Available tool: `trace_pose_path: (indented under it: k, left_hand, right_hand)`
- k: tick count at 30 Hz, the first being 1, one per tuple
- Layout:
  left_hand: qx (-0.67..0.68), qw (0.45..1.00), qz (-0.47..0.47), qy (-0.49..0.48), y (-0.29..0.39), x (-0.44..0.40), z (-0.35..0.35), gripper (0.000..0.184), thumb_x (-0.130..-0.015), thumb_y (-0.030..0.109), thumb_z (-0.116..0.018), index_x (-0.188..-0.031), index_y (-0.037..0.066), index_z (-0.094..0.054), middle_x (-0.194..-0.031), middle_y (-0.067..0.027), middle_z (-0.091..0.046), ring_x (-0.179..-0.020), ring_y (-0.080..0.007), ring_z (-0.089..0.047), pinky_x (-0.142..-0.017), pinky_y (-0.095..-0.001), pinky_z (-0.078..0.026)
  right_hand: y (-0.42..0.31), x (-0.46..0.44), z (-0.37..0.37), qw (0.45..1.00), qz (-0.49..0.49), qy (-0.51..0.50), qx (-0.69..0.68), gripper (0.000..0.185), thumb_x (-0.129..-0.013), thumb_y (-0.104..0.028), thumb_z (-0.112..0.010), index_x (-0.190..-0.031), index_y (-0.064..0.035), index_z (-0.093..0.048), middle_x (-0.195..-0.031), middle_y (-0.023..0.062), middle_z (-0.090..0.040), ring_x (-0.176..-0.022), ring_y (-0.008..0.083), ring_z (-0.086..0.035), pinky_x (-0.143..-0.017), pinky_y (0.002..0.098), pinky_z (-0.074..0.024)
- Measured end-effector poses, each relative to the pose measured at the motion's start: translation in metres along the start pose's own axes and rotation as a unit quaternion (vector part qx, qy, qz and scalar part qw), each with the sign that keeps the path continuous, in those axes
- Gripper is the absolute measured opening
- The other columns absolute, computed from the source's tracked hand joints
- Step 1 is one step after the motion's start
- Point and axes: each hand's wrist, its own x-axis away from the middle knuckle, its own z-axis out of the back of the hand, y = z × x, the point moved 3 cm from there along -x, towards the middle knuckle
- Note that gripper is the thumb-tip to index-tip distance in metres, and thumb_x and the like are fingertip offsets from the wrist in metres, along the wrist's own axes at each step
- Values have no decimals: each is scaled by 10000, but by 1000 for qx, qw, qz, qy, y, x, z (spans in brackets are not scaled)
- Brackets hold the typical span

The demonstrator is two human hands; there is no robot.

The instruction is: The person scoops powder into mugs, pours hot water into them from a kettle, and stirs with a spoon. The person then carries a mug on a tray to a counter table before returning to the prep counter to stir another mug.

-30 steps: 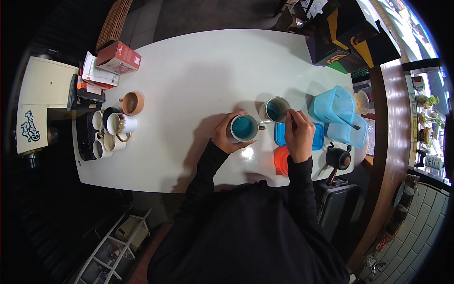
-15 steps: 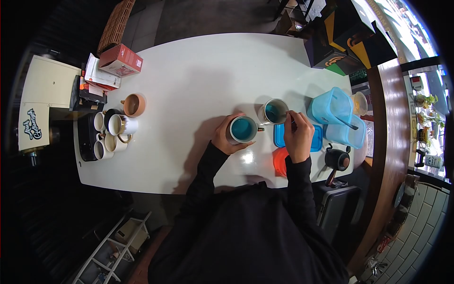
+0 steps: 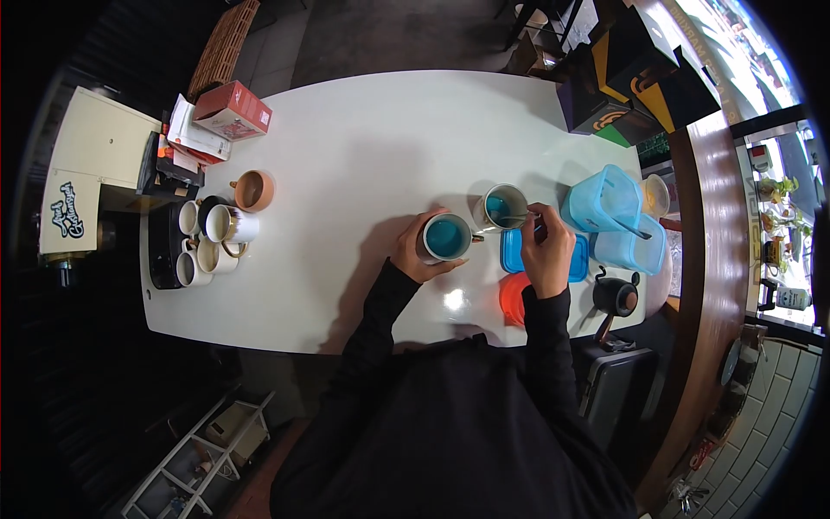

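Observation:
My left hand [image 3: 417, 251] is wrapped around a mug [image 3: 429, 251] filled with blue liquid; the mug's handle points right. Beside it on the right stands a second mug [image 3: 482, 212], also holding blue liquid. Pinched in my right hand [image 3: 550, 255] is the thin handle of a spoon [image 3: 519, 215], which slants down into this second mug. The spoon's lower end is hidden in the liquid. Under and behind my right hand lie a blue plastic lid [image 3: 512, 251] and a round orange-red item [image 3: 511, 300], partly covered by my forearm.
Two light-blue plastic tubs [image 3: 596, 203] stand to the right, above a small black kettle [image 3: 612, 297]. Several cups [image 3: 229, 225] and a brown cup [image 3: 253, 190] are on the left, below a red box [image 3: 233, 111]. Dark boxes [image 3: 605, 104] occupy the table's far right corner.
The view has shifted slightly. The spoon's handle now lies lower across the second mug's right side, still in my right hand. My left hand keeps its hold on the first mug.

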Motion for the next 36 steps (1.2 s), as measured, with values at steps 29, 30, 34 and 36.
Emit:
trace_pose_path:
  k: [29,30,34,36]
  left_hand:
    - [-51,997,-55,33,23,17,-3,831,-579,215,-981,-1306,42,-615,-1281,-148,-663,-1213,-315,-642,-1032,-419,-529]
    - [-32,998,-32,35,23,20,-3,837,-578,204,-980,-1312,41,-612,-1278,-149,-663,-1215,-309,-641,-1026,-411,-533]
    - [26,999,12,33,20,30,-5,844,-588,190,-971,-1329,37,-598,-1267,-153,-663,-1200,-292,-650,-1011,-392,-540]
    - [0,999,6,31,23,34,-5,840,-593,187,-968,-1331,37,-595,-1264,-153,-663,-1189,-291,-656,-1007,-393,-541]
  right_hand:
    - [-29,80,-17,986,41,-144,-67,468,-847,49,-654,-1303,-44,-609,-1231,136,-623,-739,253,-691,-693,341,-555]
    - [-27,81,-20,987,32,-144,-63,477,-844,52,-652,-1308,-48,-607,-1244,134,-626,-750,253,-699,-687,343,-557]
    - [-16,81,-29,983,72,-160,-63,451,-826,50,-648,-1266,-48,-619,-1221,113,-651,-758,259,-709,-662,348,-568]
    - [-16,82,-27,980,57,-172,-80,392,-840,13,-650,-1225,-53,-615,-1196,119,-653,-799,307,-703,-677,396,-562]
